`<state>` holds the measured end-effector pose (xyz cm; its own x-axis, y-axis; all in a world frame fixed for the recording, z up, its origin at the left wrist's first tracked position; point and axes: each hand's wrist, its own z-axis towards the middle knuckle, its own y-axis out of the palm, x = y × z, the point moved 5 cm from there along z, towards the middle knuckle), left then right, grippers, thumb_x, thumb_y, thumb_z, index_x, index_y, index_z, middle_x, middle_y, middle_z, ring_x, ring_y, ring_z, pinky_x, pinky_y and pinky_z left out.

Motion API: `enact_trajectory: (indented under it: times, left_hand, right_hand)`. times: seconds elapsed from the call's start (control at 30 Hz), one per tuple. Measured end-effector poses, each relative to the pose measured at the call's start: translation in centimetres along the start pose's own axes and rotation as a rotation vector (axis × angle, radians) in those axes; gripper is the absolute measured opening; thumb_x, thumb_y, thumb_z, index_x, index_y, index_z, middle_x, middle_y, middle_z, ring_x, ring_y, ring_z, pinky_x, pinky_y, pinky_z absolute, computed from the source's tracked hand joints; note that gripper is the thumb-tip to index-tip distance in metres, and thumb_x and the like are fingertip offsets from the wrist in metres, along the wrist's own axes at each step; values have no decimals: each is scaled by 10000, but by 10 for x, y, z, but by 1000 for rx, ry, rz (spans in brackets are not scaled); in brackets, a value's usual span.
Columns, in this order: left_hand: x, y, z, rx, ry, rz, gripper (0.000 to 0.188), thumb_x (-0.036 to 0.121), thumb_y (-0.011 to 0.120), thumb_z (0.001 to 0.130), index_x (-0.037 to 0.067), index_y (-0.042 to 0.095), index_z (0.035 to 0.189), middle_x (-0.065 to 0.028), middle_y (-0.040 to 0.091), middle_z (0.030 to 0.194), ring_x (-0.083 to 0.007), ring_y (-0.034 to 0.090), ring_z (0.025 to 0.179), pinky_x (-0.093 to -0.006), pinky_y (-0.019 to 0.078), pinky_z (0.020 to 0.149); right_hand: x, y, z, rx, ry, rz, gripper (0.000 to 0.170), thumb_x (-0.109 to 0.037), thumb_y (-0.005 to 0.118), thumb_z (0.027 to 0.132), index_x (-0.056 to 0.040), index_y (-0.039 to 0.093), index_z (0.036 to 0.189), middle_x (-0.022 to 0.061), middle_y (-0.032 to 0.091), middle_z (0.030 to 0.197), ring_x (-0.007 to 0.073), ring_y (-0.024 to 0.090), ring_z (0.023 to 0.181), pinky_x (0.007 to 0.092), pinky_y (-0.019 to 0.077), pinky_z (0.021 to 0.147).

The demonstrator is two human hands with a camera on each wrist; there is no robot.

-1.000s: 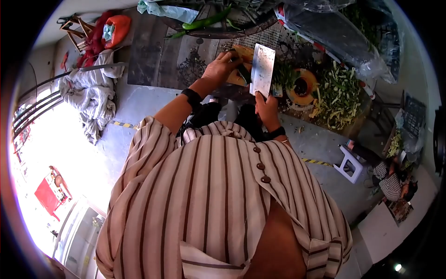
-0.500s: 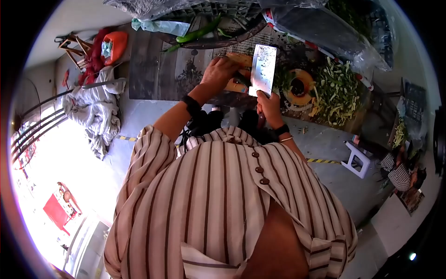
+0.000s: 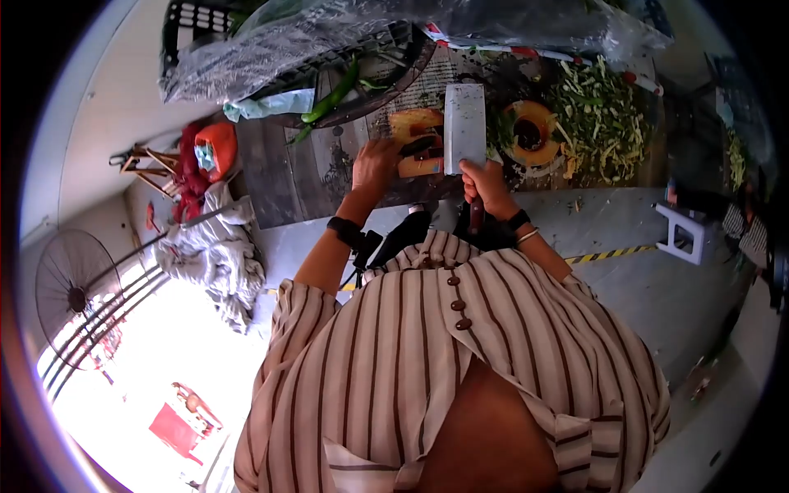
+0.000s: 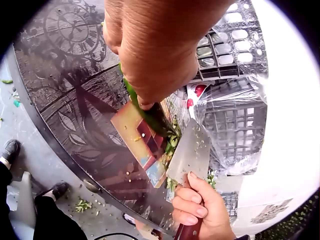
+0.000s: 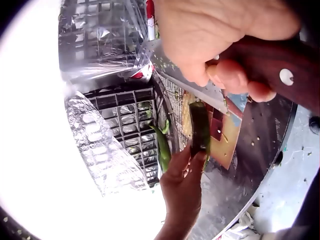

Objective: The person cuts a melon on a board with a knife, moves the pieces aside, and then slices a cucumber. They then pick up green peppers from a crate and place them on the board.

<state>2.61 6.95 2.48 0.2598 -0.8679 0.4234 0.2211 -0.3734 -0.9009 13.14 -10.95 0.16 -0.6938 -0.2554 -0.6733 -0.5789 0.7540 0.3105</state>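
Observation:
My left hand (image 3: 376, 168) pinches a long, dark green pepper (image 4: 157, 120) between thumb and fingers. The pepper lies low over a colourful patterned patch (image 4: 131, 134) on the table, its cut end beside the blade. With my right hand (image 3: 486, 187) I grip the dark red handle (image 4: 189, 229) of a wide cleaver (image 3: 465, 123). Its blade, flecked with green bits, stands just right of the pepper. Small chopped pieces (image 4: 171, 145) lie along the blade in the left wrist view. The left palm is hidden there.
A big heap of chopped greens (image 3: 604, 123) covers the table's right part, beside an orange ring (image 3: 508, 144) with a dark centre. Behind are a whole green pepper (image 3: 335, 97), a dark crate (image 5: 127, 120) and plastic sheeting (image 3: 271, 49). A white stool (image 3: 680, 234) stands right.
The head view has tilted, bringing more of the crate and plastic into sight. My left hand sits farther from the blade, and the pepper lies flatter across the view. Both hands keep their hold.

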Motion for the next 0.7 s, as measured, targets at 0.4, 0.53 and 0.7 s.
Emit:
enact_trajectory:
  times: [0.4, 0.53, 0.7]
  left_hand:
    - [-6, 0, 7, -52, -56, -126, 236, 106, 592, 717, 79, 598, 951, -86, 576, 965, -298, 517, 912, -383, 435, 770]
    - [-6, -2, 9, -104, -83, -136, 236, 127, 588, 727, 80, 598, 958, -94, 569, 971, -306, 515, 915, -387, 434, 774]
    - [-6, 0, 8, -95, -54, -132, 230, 140, 582, 738, 75, 595, 958, -100, 566, 963, -305, 517, 914, -386, 437, 771]
  right_hand:
    - [6, -2, 6, -108, 123, 19, 229, -193, 544, 829, -58, 436, 680, -18, 389, 521, 87, 363, 381, 270, 331, 376]
    - [9, -2, 8, -126, 131, 68, 218, -185, 543, 832, -56, 436, 691, -16, 391, 522, 84, 365, 386, 268, 325, 373]
    - [6, -4, 7, -163, 143, 54, 215, -184, 547, 842, -74, 433, 697, -30, 380, 528, 69, 348, 385, 268, 326, 362]
